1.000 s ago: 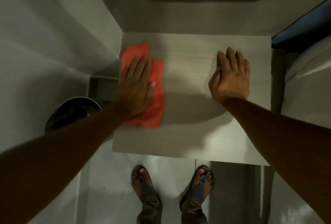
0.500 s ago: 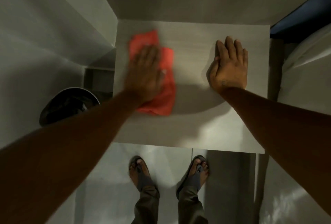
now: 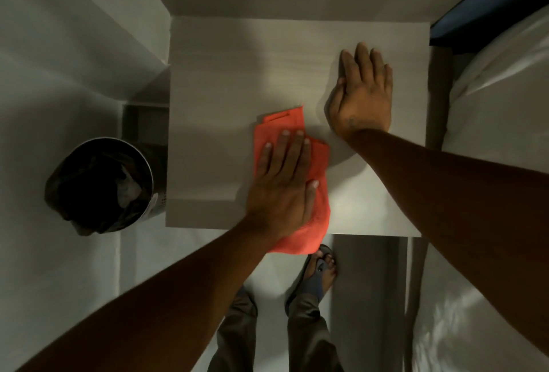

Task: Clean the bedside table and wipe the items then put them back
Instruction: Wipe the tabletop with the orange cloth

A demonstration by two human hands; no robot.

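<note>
Pale walls (image 3: 74,53) meeting at a corner; light tiled floor (image 3: 59,267); round metal waste bin (image 3: 99,187), dark liner; white-sheeted bed (image 3: 505,110) at right; dim lighting.

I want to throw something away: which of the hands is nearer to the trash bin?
Left. The left hand presses the red cloth mid-table, closer to the trash bin on the floor; the right hand lies flat farther away, toward the bed side.
</note>
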